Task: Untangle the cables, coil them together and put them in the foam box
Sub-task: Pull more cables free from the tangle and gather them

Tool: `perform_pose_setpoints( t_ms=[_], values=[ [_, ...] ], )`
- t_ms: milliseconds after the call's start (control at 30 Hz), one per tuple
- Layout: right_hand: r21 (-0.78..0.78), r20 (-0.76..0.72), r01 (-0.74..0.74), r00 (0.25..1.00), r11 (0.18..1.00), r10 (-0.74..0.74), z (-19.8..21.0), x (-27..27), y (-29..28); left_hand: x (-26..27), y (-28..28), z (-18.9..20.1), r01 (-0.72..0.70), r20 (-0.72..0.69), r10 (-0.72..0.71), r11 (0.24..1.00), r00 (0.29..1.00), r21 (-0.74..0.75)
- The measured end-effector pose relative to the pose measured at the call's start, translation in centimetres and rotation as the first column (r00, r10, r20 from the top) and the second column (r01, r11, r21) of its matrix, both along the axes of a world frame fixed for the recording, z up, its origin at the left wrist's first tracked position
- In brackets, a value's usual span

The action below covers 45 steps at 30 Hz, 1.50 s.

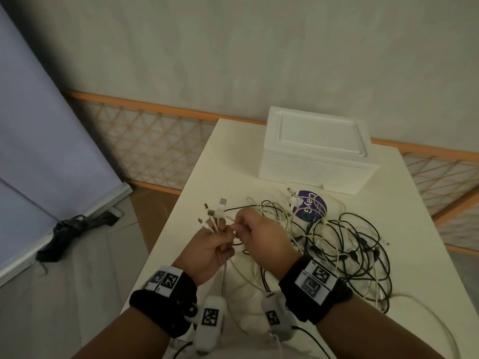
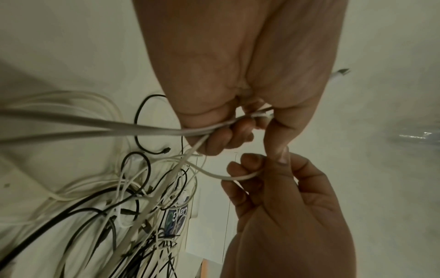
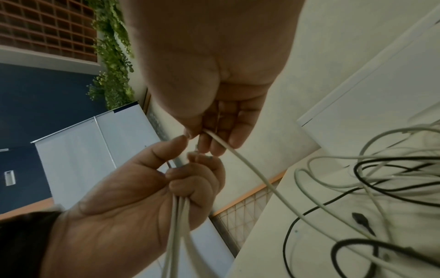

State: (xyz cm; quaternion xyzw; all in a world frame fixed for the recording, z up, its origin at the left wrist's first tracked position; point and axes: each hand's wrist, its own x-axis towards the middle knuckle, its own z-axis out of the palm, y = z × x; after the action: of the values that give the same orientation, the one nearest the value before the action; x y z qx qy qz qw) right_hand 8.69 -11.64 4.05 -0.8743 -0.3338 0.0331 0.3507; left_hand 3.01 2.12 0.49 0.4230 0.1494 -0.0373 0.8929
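Note:
A tangle of white and black cables (image 1: 344,244) lies on the white table (image 1: 414,268), right of my hands. My left hand (image 1: 210,244) grips a bunch of white cables (image 3: 178,222), whose USB plugs (image 1: 215,211) fan out above its fist. My right hand (image 1: 256,234) meets the left and pinches one white cable (image 3: 238,156) between thumb and fingers; that cable trails down into the tangle. The white foam box (image 1: 316,151) stands at the far end of the table with its lid on.
A round dark-blue sticker (image 1: 311,206) lies under the cables in front of the box. The table's left edge (image 1: 166,229) runs just beside my left hand. Beyond it are the floor, a black bag (image 1: 70,229) and a grey-blue panel (image 1: 39,151).

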Motion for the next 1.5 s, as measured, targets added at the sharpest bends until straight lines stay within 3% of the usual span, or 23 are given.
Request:
perform_pose_setpoints(
  t_ms=[367,700,767,867,967,1033,1167,1300,1367,1433,1500],
  values=[
    [0.037,-0.028,-0.024,0.999,0.999,0.025,0.5,0.1,-0.2,-0.6,-0.5,0.5,-0.046,-0.087,0.050,0.998,0.995,0.050],
    [0.077,0.084,-0.080,0.994,0.994,0.073,0.3,-0.2,0.3,-0.7,-0.6,0.4,-0.062,0.010,0.062,0.995,0.998,0.074],
    [0.083,0.080,-0.125,0.990,0.989,0.118,0.8,-0.2,0.2,-0.4,-0.1,0.6,-0.109,0.018,0.107,0.991,0.994,0.081],
    [-0.090,0.046,-0.210,0.976,0.973,0.215,1.1,0.0,-0.5,0.1,1.9,1.4,-0.275,0.004,0.275,0.961,0.961,-0.007],
    [-0.191,-0.066,-0.079,0.996,0.978,0.068,-0.2,1.5,-2.5,-0.3,5.8,2.8,-0.461,-0.034,0.466,0.859,0.884,-0.223],
    [-0.309,-0.087,0.009,0.996,0.951,-0.038,-0.9,2.7,-4.4,-1.1,8.3,3.6,-0.509,-0.055,0.518,0.808,0.854,-0.297],
    [-0.353,-0.149,-0.007,0.988,0.935,-0.049,-0.5,3.3,-5.5,-1.8,9.7,3.7,-0.490,-0.026,0.489,0.872,0.872,-0.019],
    [-0.341,-0.107,-0.052,0.994,0.939,0.016,0.8,2.7,-3.4,-1.4,6.6,3.4,-0.297,0.007,0.322,0.864,0.947,0.406],
    [-0.407,-0.033,-0.111,0.994,0.907,0.107,1.3,2.2,-2.1,-1.2,4.4,3.5,-0.119,-0.019,0.161,0.796,0.987,0.593],
    [-0.452,0.048,-0.155,0.979,0.879,0.197,1.5,1.5,-1.0,-1.1,2.4,3.4,0.062,-0.026,-0.065,0.648,0.998,0.759],
    [-0.413,0.115,-0.179,0.963,0.893,0.245,1.3,1.0,-0.6,-1.0,1.5,2.9,0.144,-0.030,-0.238,0.477,0.971,0.867]
  ],
)
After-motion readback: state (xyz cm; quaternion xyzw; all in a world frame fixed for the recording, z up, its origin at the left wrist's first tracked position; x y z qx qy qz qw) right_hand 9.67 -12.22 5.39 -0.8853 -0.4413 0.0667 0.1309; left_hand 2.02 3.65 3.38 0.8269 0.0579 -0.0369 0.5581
